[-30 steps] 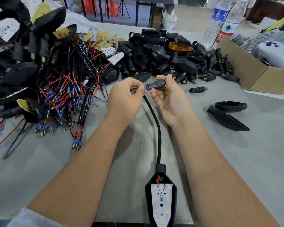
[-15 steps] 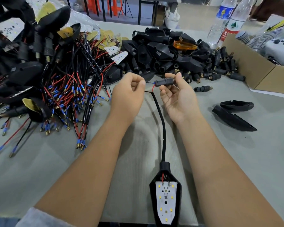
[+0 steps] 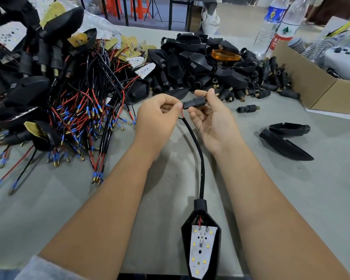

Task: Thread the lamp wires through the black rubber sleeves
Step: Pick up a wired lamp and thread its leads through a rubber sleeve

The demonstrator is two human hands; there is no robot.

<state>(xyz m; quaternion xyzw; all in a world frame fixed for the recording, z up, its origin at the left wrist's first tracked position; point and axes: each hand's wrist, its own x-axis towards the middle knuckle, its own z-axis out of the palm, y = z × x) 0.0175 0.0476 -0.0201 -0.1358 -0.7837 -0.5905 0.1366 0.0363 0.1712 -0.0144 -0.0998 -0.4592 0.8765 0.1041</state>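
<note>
Now both hands meet over the middle of the grey worktop [image 3: 49,209]. The right hand [image 3: 212,122] pinches a black rubber sleeve [image 3: 194,102] between thumb and forefinger, its grip narrow around the sleeve, which lies nearly level with its open end toward the left. The left hand [image 3: 158,118] has its fingers curled, its grip tight on the wire ends just at that open end; a short piece of red wire [image 3: 182,112] shows between the two hands. From there a black cable [image 3: 198,150] curves down toward the near edge and enters the lamp [image 3: 201,243], a black housing lying face up with a white LED board showing. To the left lies a tangle of red and black wires [image 3: 85,118] with blue-tipped ends, mixed with more housings. At the far side, a heap of black housings [image 3: 190,63] holds one orange lens [image 3: 225,54], and loose sleeves [image 3: 267,85] spread from it to the right. One sleeve lies alone [image 3: 248,108] just right of the hands. Two black shells [image 3: 285,138] rest well apart on the right. A cardboard box [image 3: 319,89] stands far right, with two bottles [image 3: 279,23] behind it.
</note>
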